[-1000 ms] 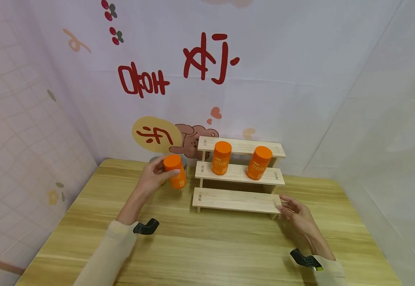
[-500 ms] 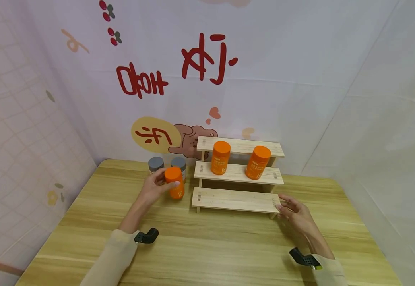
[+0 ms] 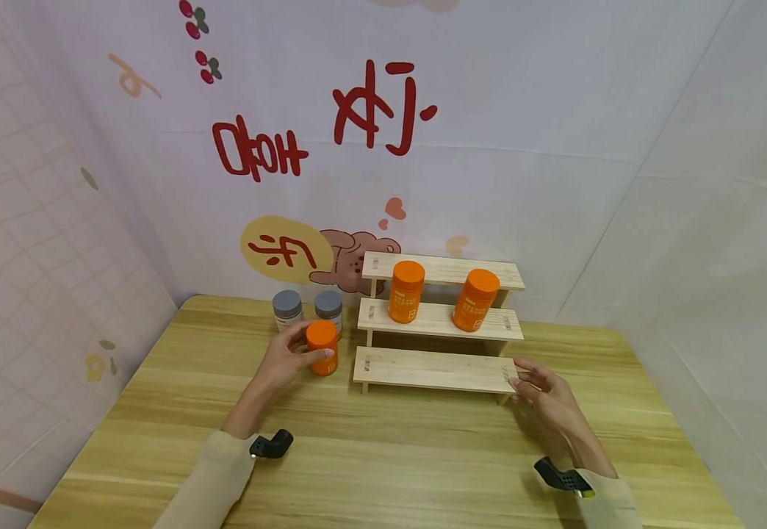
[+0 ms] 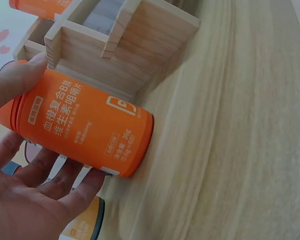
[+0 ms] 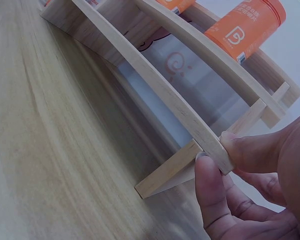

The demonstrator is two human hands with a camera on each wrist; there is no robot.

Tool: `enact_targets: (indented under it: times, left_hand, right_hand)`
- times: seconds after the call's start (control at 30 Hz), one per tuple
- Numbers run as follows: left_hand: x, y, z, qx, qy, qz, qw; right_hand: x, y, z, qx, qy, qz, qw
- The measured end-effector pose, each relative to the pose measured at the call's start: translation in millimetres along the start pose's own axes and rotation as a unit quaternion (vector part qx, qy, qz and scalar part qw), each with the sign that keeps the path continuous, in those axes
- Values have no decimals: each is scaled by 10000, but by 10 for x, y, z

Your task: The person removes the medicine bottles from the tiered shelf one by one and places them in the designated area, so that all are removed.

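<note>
My left hand grips an orange bottle with an orange lid, upright, just left of a three-step wooden rack. In the left wrist view the fingers wrap the bottle, and its base meets the tabletop beside the rack's end. My right hand pinches the right end of the rack's lowest step, thumb and forefinger on the board. Two more orange bottles stand on the middle step.
Two grey-lidded bottles stand behind the held bottle, near the back wall. The wooden table stretches bare in front of the rack. Curtained walls close in at the left, back and right.
My left hand has brought the orange bottle down and slightly nearer, to the tabletop, uncovering the two grey-lidded bottles behind it. The right hand has stayed on the rack's end.
</note>
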State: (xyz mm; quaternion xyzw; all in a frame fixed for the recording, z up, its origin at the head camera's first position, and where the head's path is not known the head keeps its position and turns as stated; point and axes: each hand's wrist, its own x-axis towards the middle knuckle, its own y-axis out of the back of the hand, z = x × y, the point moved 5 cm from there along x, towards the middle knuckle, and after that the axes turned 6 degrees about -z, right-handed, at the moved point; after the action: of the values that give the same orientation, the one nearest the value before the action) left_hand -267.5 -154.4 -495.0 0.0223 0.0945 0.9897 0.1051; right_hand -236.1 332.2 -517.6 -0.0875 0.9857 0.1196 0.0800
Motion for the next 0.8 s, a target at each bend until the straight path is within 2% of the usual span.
enact_targets:
  times: [0.27, 0.5, 0.8]
  left_hand:
    - [-8, -6, 8, 22, -143, -114, 9998]
    - [-26, 27, 70, -82, 161, -119, 9998]
    - [1, 42, 338, -26, -257, 61, 9996]
  right_hand:
    - [-2, 4, -3, -136, 27, -3, 9999]
    - [3, 3, -5, -116, 29, 3, 9999]
    - [-3, 1, -2, 13, -37, -2, 10000]
